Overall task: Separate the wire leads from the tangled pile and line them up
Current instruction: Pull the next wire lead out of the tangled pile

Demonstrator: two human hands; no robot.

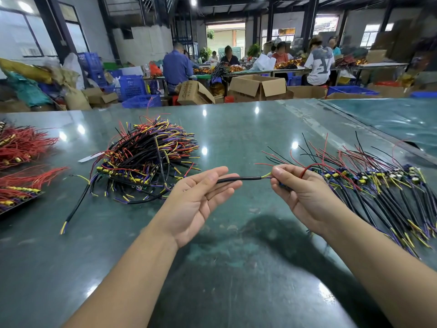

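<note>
Fingers [281,174] of the right hand [305,197] pinch one wire lead [238,178] at its yellow-tipped end, while the left hand [201,200] lies palm-up, fingers straight and relaxed, the lead's black sheath resting across them. From the head view, the tangled pile [146,159] sits at ten o'clock and the lined-up row [378,190] at three o'clock. The step looks like straightening one freed lead; next it needs laying parallel beside that row.

cardboard boxes [257,87] | blue crates [132,87] | seated workers [319,65]
</note>
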